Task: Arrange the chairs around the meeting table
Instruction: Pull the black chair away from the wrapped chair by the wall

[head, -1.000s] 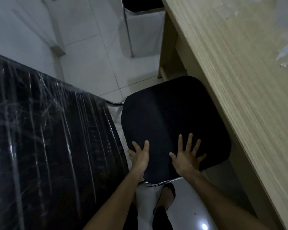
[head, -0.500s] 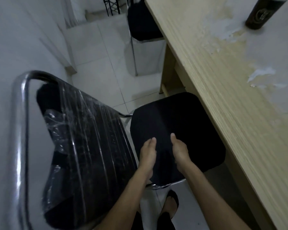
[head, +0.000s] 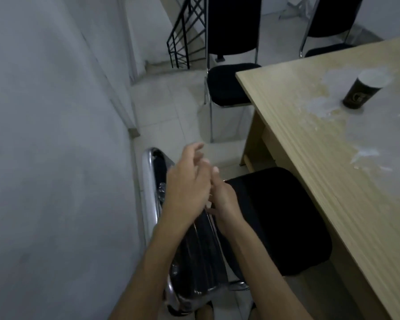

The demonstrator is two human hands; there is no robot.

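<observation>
Two more chairs (head: 231, 84) beyond the table (head: 333, 162); cup (head: 359, 93) on top; both hands' fingers (head: 198, 155) loosely apart, empty.

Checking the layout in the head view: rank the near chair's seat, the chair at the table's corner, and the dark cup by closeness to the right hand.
From the right hand:
1. Near chair's seat, just right of it.
2. Chair at the table's corner, ahead.
3. Dark cup, far right on the table.

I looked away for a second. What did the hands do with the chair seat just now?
Both hands came off the seat: the left hand and right hand were pressed flat on it, and are now lifted together above the backrest, holding nothing. The seat remains partly under the table.
</observation>
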